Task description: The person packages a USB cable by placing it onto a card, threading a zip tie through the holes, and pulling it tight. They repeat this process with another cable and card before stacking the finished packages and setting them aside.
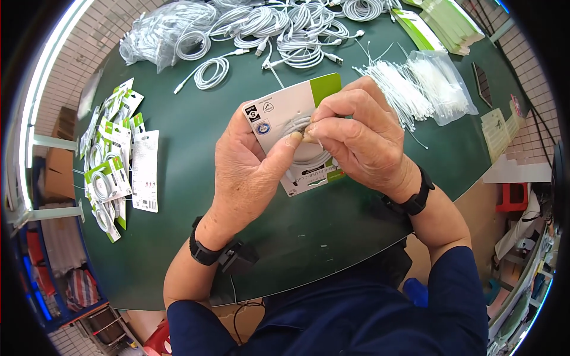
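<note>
Over the middle of the table I hold a white and green packaging card, tilted, with a coiled light grey cable lying on its face. My left hand grips the card's left edge, its thumb pressing on the coil. The fingertips of my right hand are pinched together at the coil, beside the left thumb. A thin white strip, apparently a cable tie, shows just below them; the fingers cover most of it.
Coiled cables and a plastic bag of cables lie along the far side. White cable ties spread at right, near a phone and stacked cards. Carded cables pile at left.
</note>
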Motion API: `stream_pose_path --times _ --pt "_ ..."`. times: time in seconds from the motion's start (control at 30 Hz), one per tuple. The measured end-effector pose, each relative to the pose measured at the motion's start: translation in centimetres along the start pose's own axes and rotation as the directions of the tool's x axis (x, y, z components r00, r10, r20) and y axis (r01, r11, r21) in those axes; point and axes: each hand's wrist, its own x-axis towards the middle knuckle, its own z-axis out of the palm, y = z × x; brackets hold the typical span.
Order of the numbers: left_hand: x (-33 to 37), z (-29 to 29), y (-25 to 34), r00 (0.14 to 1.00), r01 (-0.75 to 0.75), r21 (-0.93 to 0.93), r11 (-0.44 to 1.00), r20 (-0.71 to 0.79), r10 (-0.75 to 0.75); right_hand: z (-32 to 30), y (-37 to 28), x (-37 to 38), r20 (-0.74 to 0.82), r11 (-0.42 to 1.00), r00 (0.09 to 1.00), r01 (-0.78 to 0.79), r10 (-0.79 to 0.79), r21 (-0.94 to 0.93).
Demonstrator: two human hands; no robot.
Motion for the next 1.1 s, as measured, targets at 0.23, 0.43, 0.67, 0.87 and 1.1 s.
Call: stream_pose_path --times 0.23,0.43,0.67,0.87,1.1 --pt "0.0 -0.1 -0.1 1.0 -0.002 -0.019 1.0 -0.03 0.001 -0.3 -0.8 0.3 0.024 1.0 1.0 0.006 -0.006 -0.007" --pt "0.2 -0.9 0.1 0.998 -0.002 -0.095 0.996 -0.061 -0.004 -0.4 -2.5 0.4 0.073 0.997 0.997 -0.03 0.025 0.067" --pt "0.2 -0.9 0.1 0.998 0.02 -0.158 0.987 -0.061 -0.03 -0.3 -2.4 0.1 0.099 0.958 0.992 -0.098 0.073 0.27" --pt "0.4 -1.0 -0.3 0.997 0.003 -0.169 0.986 -0.071 -0.015 -0.5 -2.3 0.0 0.146 0.933 0.987 -0.113 0.066 0.341" --pt "0.5 -1.0 -0.3 0.996 0.007 -0.167 0.986 -0.083 -0.021 -0.5 -2.3 0.2 0.173 0.912 0.984 -0.11 0.044 0.396"
